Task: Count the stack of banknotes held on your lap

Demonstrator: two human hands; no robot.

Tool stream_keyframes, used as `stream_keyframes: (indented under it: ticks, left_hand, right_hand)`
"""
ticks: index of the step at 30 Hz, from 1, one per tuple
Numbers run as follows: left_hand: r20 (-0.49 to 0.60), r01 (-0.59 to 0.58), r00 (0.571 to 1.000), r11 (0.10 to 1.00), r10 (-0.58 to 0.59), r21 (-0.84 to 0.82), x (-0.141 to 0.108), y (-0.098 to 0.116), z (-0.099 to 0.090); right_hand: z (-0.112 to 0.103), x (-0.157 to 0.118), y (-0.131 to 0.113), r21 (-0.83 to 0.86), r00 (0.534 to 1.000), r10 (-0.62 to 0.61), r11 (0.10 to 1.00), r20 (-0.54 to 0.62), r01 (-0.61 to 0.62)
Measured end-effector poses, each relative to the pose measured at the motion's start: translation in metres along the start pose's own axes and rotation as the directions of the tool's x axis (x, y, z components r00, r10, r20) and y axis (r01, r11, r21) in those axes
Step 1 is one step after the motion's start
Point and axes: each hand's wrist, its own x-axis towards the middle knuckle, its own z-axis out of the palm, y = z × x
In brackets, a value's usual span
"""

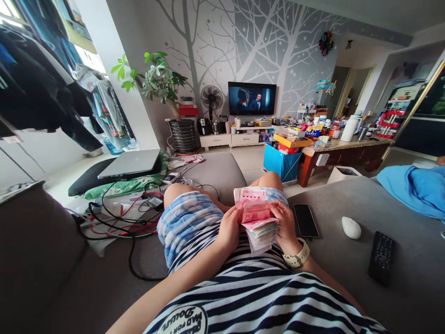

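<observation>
A stack of banknotes (257,208) is held between both hands above my lap. The upper notes are red and stand fanned upward; paler and bluish notes hang below them. My left hand (230,228) is closed on the left edge of the notes. With its fingers on the right edge, my right hand (284,222) also grips the notes, and a pale watch (297,254) is on that wrist. Just right of my right hand, a black phone (306,220) lies flat on the grey sofa (333,204).
On the sofa's right are a white mouse (351,228), a black remote (381,258) and blue cloth (413,189). Tangled cables (128,222) and a laptop (130,163) lie at left. A blue bin (280,162) and cluttered table (347,147) stand ahead.
</observation>
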Motion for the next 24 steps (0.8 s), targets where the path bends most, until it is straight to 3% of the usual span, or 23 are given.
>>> stream_keyframes:
  ticks: [5, 12, 18, 24]
  left_hand:
    - [-0.01, 0.014, 1.0, 1.0, -0.014, -0.014, -0.0007, 0.0004, 0.0008]
    - [0.009, 0.019, 1.0, 1.0, -0.019, -0.004, -0.0009, -0.001, -0.0007]
    - [0.023, 0.019, 1.0, 1.0, -0.019, 0.017, 0.0, -0.0029, -0.003]
    - [0.015, 0.029, 0.999, 0.999, -0.029, 0.022, -0.0002, -0.003, -0.0027]
  right_hand:
    - [0.0008, -0.0026, -0.0034, 0.01, 0.998, -0.022, 1.0, 0.065, 0.021]
    - [-0.0007, 0.005, 0.0054, -0.006, 0.999, 0.038, 0.999, -0.033, -0.039]
    - [-0.0019, 0.0036, 0.0059, -0.026, 0.997, 0.068, 0.997, 0.031, -0.067]
    - [-0.0026, 0.0025, 0.0056, -0.051, 0.998, 0.065, 0.997, 0.02, -0.064]
